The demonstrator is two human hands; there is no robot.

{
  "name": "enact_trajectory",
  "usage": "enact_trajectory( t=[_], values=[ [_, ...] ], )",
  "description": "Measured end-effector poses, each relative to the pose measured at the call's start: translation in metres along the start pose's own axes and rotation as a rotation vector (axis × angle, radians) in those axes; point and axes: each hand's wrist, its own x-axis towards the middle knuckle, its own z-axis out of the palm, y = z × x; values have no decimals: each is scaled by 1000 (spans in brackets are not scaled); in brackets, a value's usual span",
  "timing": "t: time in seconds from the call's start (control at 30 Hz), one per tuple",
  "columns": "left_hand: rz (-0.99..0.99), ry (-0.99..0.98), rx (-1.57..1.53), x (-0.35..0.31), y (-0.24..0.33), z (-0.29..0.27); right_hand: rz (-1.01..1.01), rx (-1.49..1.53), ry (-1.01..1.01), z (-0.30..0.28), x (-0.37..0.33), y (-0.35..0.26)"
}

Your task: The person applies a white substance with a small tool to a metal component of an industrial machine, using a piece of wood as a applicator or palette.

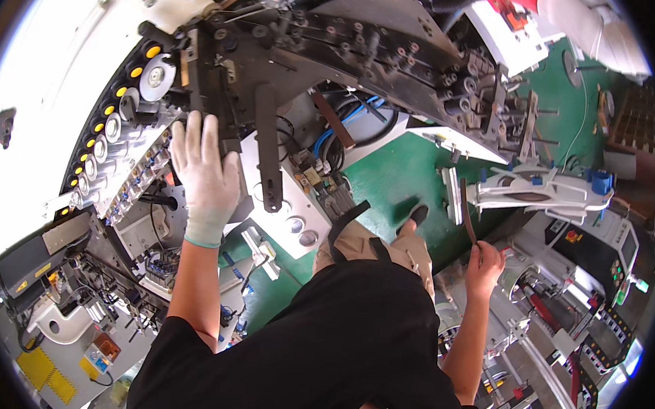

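Note:
My left hand (206,171), in a white glove with a green cuff, reaches up to the machine with its fingers stretched out. Its fingertips lie at or just over a dark metal block (216,85); whether they touch it I cannot tell. Just right of the glove hangs a long dark metal bar (267,144) with holes near its lower end. Bare, my right hand (484,269) is out at my right side, its fingers closed on the lower end of a thin brown strip (468,217). The strip points upward and curves slightly.
Left of the glove run silver rollers (100,148) and yellow-centred knobs (109,109). A dark machine arm with several bolts (373,65) stretches across the top. Blue hoses (347,123) sit under it. Another machine with a control panel (591,247) stands at right, above the green floor (389,174).

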Motion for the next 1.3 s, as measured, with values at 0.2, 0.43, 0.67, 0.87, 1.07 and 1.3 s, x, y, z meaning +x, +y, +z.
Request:
enact_trajectory(
  t=[0.2,0.43,0.67,0.87,1.07,1.3],
  values=[
    [-27,-66,-71,2,-4,-6,7,-103,-16,5,4,3],
    [-18,-79,-197,-1,-12,-8,190,229,-151,1,30,25],
    [-5,-34,-207,2,-13,-11,70,157,-105,12,42,24],
    [30,-30,-185,-1,-16,-6,127,164,-54,16,35,23],
    [37,-9,-132,-2,-10,-3,122,89,-81,19,36,48],
    [11,-35,-38,-2,4,0,142,5,-106,0,54,44]
  ],
)
